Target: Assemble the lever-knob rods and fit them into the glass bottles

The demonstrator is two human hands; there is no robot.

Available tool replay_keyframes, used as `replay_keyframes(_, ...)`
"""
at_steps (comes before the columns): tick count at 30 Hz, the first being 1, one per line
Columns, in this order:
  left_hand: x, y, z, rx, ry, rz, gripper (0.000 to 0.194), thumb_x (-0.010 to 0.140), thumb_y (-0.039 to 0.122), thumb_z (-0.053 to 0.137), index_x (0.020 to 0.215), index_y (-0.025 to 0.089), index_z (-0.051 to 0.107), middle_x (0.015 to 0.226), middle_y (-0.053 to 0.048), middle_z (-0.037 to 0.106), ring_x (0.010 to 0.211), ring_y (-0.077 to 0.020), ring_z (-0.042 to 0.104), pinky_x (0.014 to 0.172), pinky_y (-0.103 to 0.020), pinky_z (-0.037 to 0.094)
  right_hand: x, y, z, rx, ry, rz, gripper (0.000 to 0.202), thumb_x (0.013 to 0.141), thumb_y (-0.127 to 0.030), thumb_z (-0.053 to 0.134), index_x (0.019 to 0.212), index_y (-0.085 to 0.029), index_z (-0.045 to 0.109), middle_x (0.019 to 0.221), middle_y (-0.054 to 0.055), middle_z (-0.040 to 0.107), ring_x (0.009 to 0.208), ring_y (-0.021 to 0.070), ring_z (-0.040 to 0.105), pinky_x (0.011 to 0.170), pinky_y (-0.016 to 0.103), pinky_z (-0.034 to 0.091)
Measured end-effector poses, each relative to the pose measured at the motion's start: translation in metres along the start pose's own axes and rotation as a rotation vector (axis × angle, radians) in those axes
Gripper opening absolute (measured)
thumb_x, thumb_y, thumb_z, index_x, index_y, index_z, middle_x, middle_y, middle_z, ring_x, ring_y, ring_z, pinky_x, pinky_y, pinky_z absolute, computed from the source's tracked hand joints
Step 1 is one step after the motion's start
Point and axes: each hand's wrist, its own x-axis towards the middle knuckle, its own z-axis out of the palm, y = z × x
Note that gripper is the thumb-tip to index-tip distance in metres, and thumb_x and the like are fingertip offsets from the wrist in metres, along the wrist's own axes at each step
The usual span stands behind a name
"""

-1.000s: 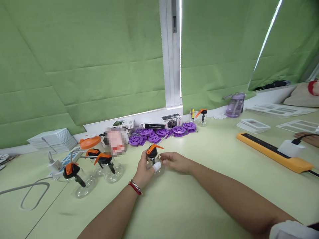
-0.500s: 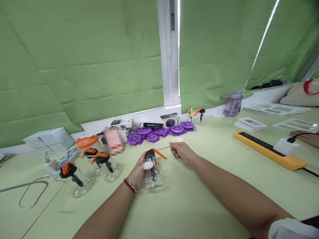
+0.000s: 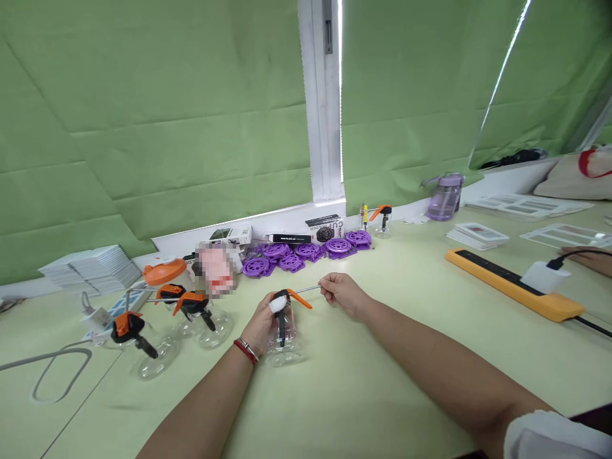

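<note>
My left hand [image 3: 259,326] is closed around a clear spray bottle [image 3: 287,352] with a black top and an orange trigger lever. The bottle stands about upright on the table, and something white covers my left thumb. From the bottle's head a thin metal tube [image 3: 308,289] points right. My right hand [image 3: 342,293] pinches the far end of that tube, and its fingertips hide the tip. Left of my left hand, similar bottles with orange levers [image 3: 191,303] stand close together; one bottle [image 3: 155,357] leans.
Behind my hands lie several purple plastic parts [image 3: 291,262] before a cup holder box [image 3: 325,230]. An orange power strip [image 3: 514,284] with a plugged-in charger lies to the right, near another person's hand [image 3: 586,258]. A purple water bottle [image 3: 444,199] and another spray bottle [image 3: 382,223] stand at the back.
The spray bottle has shifted slightly left in my left hand's hold, and its head looks a little turned. My right hand has moved slightly left with the tube's end.
</note>
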Motion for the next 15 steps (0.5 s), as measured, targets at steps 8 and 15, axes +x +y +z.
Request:
replay_keyframes(8, 0.0029, -0.0024, -0.0022, -0.041, 0.016, 0.02, 0.033, 0.069, 0.036, 0.066, 0.092, 0.022, 0.047, 0.063, 0.004, 0.055, 0.047, -0.0123, 0.053, 0.045, -0.029, 0.047, 0.0004, -0.0001, -0.0007, 0.015, -0.017, 0.096, 0.022, 0.073, -0.031, 0.067, 0.066, -0.014, 0.054, 0.052, -0.001, 0.055, 0.039, 0.0056, 0.042, 0.035, 0.018, 0.03)
replay_keyframes(15, 0.0045, -0.0033, -0.0043, -0.029, 0.01, 0.017, 0.033, 0.068, 0.037, 0.066, 0.089, 0.021, 0.047, 0.063, 0.003, 0.054, 0.047, -0.0118, 0.052, 0.045, -0.029, 0.047, 0.0024, 0.0025, 0.001, 0.015, -0.007, 0.066, 0.026, 0.072, -0.036, 0.067, 0.066, -0.014, 0.056, 0.053, 0.0, 0.056, 0.039, 0.0058, 0.044, 0.035, 0.018, 0.032)
